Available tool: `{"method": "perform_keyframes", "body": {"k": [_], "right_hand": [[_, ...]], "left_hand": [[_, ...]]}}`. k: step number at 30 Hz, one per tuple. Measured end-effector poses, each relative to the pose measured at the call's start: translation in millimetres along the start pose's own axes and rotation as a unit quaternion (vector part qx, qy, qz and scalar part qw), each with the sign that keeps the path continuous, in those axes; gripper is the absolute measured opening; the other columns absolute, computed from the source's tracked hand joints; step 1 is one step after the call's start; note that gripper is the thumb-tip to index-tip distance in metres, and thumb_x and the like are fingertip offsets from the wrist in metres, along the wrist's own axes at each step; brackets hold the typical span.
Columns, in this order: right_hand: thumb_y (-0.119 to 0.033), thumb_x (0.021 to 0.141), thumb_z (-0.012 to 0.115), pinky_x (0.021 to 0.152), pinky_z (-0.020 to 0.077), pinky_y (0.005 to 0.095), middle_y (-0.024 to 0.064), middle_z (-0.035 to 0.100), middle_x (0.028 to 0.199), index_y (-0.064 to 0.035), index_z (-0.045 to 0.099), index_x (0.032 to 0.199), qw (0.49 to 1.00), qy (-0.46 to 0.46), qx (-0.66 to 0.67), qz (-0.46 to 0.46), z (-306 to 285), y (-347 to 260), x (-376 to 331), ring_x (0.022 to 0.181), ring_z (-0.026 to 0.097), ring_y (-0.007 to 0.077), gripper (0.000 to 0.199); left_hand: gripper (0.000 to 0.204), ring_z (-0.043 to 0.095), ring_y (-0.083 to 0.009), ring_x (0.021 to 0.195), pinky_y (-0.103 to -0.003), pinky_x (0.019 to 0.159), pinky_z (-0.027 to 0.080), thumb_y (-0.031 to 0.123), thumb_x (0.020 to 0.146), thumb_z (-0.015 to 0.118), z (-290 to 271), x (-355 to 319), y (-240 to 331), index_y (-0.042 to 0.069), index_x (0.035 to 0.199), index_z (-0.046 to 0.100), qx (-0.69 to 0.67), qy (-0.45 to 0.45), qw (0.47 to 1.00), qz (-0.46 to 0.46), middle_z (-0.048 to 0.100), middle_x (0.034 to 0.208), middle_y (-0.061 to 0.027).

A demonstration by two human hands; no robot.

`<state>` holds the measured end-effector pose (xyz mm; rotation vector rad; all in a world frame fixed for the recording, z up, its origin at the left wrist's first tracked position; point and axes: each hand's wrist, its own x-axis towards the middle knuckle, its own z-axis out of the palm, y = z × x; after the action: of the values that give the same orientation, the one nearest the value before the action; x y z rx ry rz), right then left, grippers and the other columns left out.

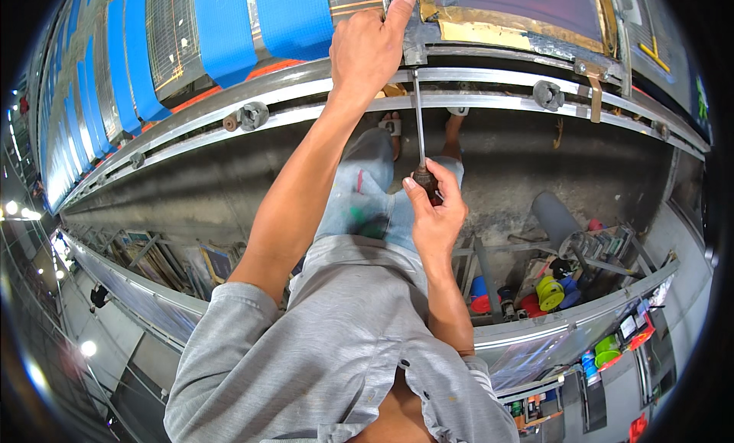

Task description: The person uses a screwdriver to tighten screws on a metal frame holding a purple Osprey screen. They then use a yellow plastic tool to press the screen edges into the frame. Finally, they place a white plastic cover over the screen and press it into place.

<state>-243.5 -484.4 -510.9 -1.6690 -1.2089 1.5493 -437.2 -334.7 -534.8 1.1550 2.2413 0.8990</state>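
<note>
My right hand (440, 210) is closed round the dark handle of a long screwdriver (419, 122). The shaft points away from me, and its tip meets a small metal bracket (414, 55) at the table's near edge. Above it, my left hand (367, 53) is closed on the metal bar at the corner of a screen frame, thumb lying along the top. Its curled fingertips are mostly hidden. To the right of that thumb sits the framed screen (508, 36), its border taped in worn yellow-brown and its middle purplish.
Two metal rails (306, 87) run along the table edge, carrying dark round knobs (548, 96). Blue strips (222, 30) cover the table at left. A yellow tool (654, 55) lies far right. Behind me are a rack with colored tubs (549, 292) and a grey cylinder (556, 217).
</note>
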Motion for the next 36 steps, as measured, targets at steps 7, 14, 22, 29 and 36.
{"method": "perform_keyframes", "body": {"k": [7,14,22,29,36], "right_hand": [[-0.007,0.096,0.066,0.052,0.0508,0.0304,0.0202,0.070,0.094,0.0033,0.060,0.129,0.899,-0.191,0.368,0.141,-22.6,4.2,16.7,0.066,0.064,0.0211,0.035],[-0.009,0.098,0.064,0.055,0.0542,0.0307,0.0189,0.070,0.095,0.0048,0.059,0.129,0.875,-0.245,0.376,0.182,-34.5,-4.0,28.4,0.071,0.066,0.0196,0.035],[-0.008,0.092,0.069,0.060,0.0557,0.0281,0.0105,0.068,0.092,0.0021,0.060,0.126,0.925,-0.288,0.142,0.204,-121.8,-62.2,14.5,0.073,0.064,0.0129,0.037],[-0.011,0.088,0.067,0.047,0.0475,0.0248,0.0083,0.060,0.067,0.0088,0.053,0.126,0.936,-0.229,0.266,-0.014,-226.8,-185.0,116.6,0.051,0.056,0.0129,0.046],[-0.008,0.091,0.063,0.078,0.0538,0.0299,0.0131,0.070,0.102,0.0090,0.060,0.125,0.991,0.002,-0.048,-0.123,-287.3,-308.6,308.5,0.088,0.067,0.0197,0.038]], "left_hand": [[0.081,0.049,-0.0406,0.056,-0.052,0.059,0.039,0.065,0.098,0.047,-2.4,2.5,0.4,-0.007,0.062,0.054,0.019,-0.001,1.000,-0.016,0.052,0.057,-0.0243],[0.078,0.060,-0.0453,0.062,-0.053,0.064,0.047,0.065,0.094,0.052,-10.0,6.0,11.8,-0.006,0.063,0.063,0.001,-0.033,0.998,-0.055,0.060,0.061,-0.0262],[0.071,0.050,-0.0362,0.053,-0.050,0.057,0.043,0.057,0.090,0.066,-34.3,7.3,32.1,-0.006,0.060,0.057,-0.016,-0.091,0.991,-0.098,0.053,0.054,-0.0217],[0.064,0.036,-0.0219,0.053,-0.043,0.053,0.035,0.053,0.087,0.074,-52.6,24.8,58.8,-0.004,0.062,0.059,-0.023,-0.158,0.979,-0.124,0.039,0.052,-0.0088],[0.035,0.052,-0.0231,0.052,-0.039,0.055,0.044,0.037,0.085,0.076,-86.3,45.2,118.9,0.002,0.087,0.077,-0.025,-0.011,0.997,-0.078,0.060,0.059,-0.0133]]}}
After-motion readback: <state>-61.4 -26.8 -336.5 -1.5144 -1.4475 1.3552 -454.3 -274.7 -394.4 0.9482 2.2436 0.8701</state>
